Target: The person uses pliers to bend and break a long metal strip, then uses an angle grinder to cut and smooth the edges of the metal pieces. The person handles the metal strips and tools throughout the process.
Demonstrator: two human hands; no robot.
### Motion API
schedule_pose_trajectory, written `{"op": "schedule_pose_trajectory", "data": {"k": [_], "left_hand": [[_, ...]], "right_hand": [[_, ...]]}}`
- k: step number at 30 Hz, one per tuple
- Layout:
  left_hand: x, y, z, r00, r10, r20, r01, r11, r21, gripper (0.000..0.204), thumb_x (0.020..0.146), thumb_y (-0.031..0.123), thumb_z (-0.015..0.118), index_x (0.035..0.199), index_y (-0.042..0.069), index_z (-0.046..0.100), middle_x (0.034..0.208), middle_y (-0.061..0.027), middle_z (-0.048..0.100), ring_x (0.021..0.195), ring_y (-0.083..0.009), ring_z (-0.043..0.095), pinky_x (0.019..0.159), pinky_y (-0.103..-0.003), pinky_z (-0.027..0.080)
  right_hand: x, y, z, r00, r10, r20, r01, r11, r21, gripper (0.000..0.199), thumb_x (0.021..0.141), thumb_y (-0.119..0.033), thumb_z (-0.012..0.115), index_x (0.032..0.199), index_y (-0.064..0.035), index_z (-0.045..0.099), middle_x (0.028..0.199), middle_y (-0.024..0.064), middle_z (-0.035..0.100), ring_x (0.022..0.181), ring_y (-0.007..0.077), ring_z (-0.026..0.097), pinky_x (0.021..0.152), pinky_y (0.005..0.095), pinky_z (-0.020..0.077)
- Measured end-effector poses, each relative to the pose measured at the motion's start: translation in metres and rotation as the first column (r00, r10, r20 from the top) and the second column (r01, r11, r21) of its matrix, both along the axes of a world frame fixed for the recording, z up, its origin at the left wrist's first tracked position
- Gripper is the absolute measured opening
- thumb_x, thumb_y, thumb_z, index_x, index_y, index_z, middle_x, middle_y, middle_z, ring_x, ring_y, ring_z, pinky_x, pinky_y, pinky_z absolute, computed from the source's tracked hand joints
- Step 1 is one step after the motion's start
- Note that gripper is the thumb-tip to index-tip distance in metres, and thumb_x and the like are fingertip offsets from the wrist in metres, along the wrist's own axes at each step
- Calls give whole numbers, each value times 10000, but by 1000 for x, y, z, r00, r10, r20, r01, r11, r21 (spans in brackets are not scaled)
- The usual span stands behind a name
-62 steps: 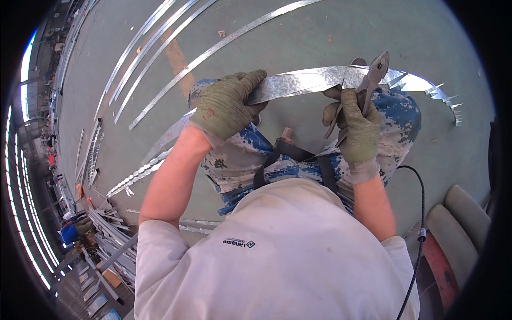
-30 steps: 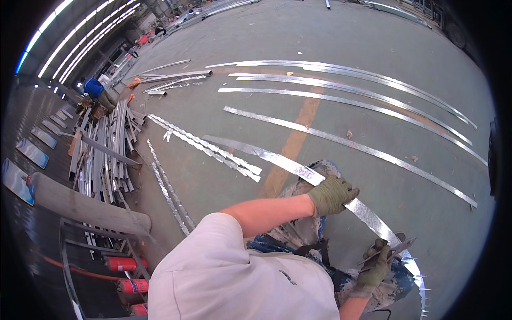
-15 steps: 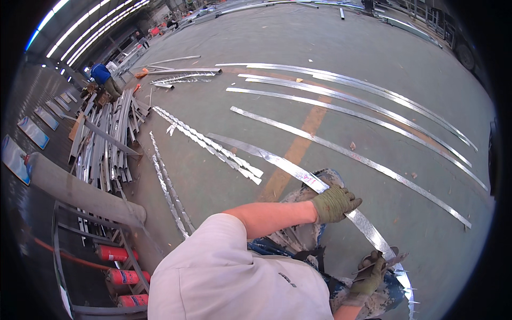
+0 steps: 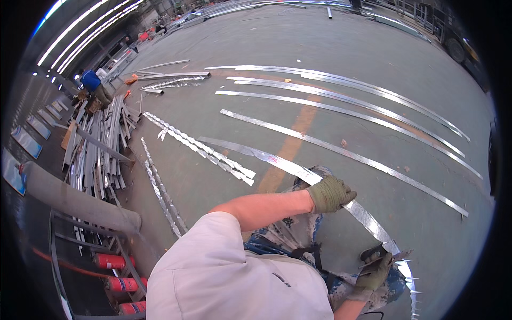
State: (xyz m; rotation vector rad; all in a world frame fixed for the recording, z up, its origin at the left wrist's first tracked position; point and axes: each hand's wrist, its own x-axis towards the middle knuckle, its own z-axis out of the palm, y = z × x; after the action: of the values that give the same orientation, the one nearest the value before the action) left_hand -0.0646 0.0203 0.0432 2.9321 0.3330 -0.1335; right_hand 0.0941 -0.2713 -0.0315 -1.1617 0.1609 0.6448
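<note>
Currently, the left hand [image 4: 330, 194] has its grip closed on the metal strip [image 4: 298, 172]. Near right, the right hand [image 4: 375, 272] has its grip closed on snips [image 4: 385, 257] at the strip.

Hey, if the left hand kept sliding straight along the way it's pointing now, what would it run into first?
The left hand grips the long metal strip and points down its length toward the right hand, which holds snips at the strip. It would probably meet those snips first, though depth is unclear.
</note>
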Motion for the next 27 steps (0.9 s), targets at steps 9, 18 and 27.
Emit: {"op": "schedule_pose_trajectory", "data": {"k": [9, 18, 27], "left_hand": [[27, 21, 72, 976, -120, 183, 106, 991, 87, 475, 846, 167, 690, 1299, 38, 634, 993, -131, 715, 905, -346, 705, 810, -467, 565], [52, 17, 152, 927, -153, 342, 158, 987, 12, 406, 902, 57, 700, 1306, 48, 663, 978, -169, 717, 848, -331, 695, 773, -411, 550], [68, 23, 234, 929, -250, 273, 218, 965, 143, 365, 925, 94, 737, 1283, 44, 692, 1051, -199, 737, 887, -322, 726, 814, -377, 571]], "right_hand": [[15, 21, 92, 947, -59, 316, 52, 998, 29, 280, 1065, -276, 619, 1185, -24, 598, 725, 51, 607, 596, 133, 560, 531, 265, 436], [55, 22, 164, 859, -168, 484, 179, 984, 24, 298, 1028, -270, 684, 1085, 20, 722, 709, 60, 673, 609, 110, 592, 547, 254, 422], [57, 12, 203, 786, -224, 577, 184, 975, 128, 255, 1030, -228, 683, 1089, 18, 711, 907, 106, 749, 649, 127, 625, 584, 279, 478]]}}
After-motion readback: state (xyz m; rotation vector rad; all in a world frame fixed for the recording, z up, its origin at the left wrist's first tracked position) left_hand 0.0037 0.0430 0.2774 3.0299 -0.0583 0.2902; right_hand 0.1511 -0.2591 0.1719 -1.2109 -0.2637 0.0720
